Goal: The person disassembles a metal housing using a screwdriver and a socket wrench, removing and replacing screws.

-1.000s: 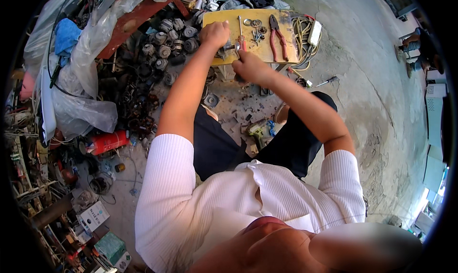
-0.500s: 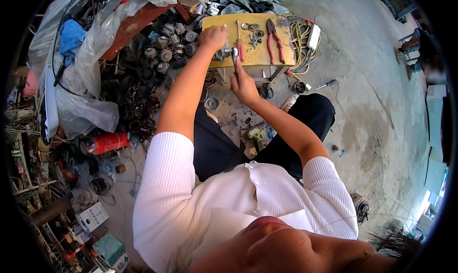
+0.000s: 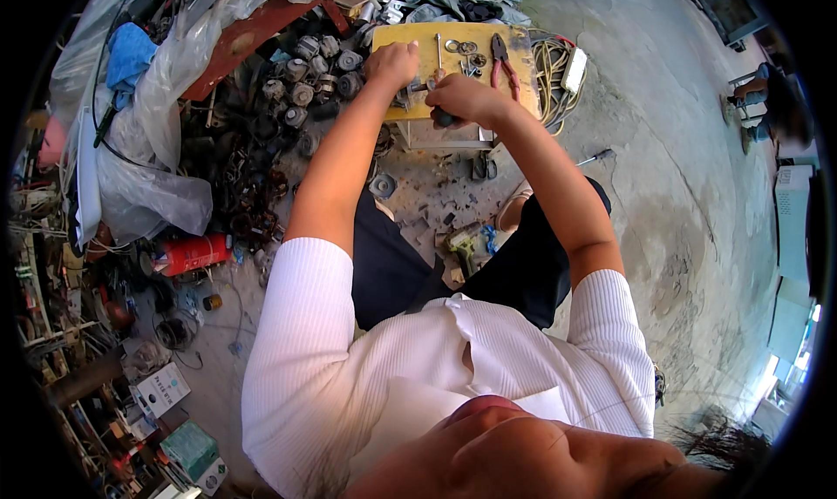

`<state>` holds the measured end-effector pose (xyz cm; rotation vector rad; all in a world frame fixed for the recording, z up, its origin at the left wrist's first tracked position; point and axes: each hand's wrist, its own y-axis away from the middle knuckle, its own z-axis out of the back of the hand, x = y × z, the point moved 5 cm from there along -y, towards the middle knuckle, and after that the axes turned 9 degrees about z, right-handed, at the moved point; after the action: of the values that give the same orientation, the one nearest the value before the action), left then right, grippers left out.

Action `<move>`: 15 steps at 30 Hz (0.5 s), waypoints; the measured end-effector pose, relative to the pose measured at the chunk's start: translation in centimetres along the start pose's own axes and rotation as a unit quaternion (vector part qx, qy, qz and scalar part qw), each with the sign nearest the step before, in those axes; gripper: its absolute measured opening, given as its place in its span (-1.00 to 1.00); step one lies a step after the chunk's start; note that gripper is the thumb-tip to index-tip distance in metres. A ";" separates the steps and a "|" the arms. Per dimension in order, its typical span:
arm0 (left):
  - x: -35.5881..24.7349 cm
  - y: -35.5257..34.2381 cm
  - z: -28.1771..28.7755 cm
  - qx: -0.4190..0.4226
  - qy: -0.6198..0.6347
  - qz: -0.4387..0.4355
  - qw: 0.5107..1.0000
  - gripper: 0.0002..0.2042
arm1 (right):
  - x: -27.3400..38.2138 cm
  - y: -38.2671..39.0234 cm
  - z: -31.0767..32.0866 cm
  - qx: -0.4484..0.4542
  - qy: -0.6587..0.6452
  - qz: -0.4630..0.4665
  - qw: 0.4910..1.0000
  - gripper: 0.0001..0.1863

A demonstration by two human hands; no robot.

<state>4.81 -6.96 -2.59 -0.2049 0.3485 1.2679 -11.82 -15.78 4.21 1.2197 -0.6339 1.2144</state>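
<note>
At the left of a yellow low table (image 3: pixel 388 35), my left hand (image 3: pixel 392 61) is closed on a metal part (image 3: pixel 401 96) at the near edge, partly hidden by the hand. My right hand (image 3: pixel 464 99) is closed round the dark handle (image 3: pixel 445 115) of a wrench held against that part. Beside my hands lie a long screwdriver (image 3: pixel 439 47), several metal rings and small parts (image 3: pixel 467 48), and red-handled pliers (image 3: pixel 499 63).
Piled greasy metal parts (image 3: pixel 301 89) and plastic sheeting (image 3: pixel 153 194) crowd the left, above a red cylinder (image 3: pixel 196 255). Coiled cables and a white power strip (image 3: pixel 573 70) adjoin the table. A green tool (image 3: pixel 462 244) lies between my legs. A person (image 3: pixel 758 107) is at the far right.
My right hand dropped toward me with the wrench upright half a second ago, and has now swung back up toward the table. My left hand stays at about the same place.
</note>
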 end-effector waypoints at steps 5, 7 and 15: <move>0.1 0.3 -0.1 0.009 -0.002 0.016 1.000 -0.48 | -2.6 2.9 -5.8 -0.194 0.260 0.098 0.941 -0.43; 0.0 0.5 0.1 0.014 -0.001 0.016 1.000 -0.47 | -4.3 3.1 -7.2 -0.252 0.261 0.093 0.927 -0.38; 0.2 0.9 1.9 0.022 0.165 -0.074 0.983 -0.43 | -8.6 2.0 -7.9 -0.382 0.070 0.252 0.886 -0.36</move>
<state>4.24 -5.83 -0.85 -0.3989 0.6339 1.0770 -17.95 -11.69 -5.02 0.2961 -1.2254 1.2638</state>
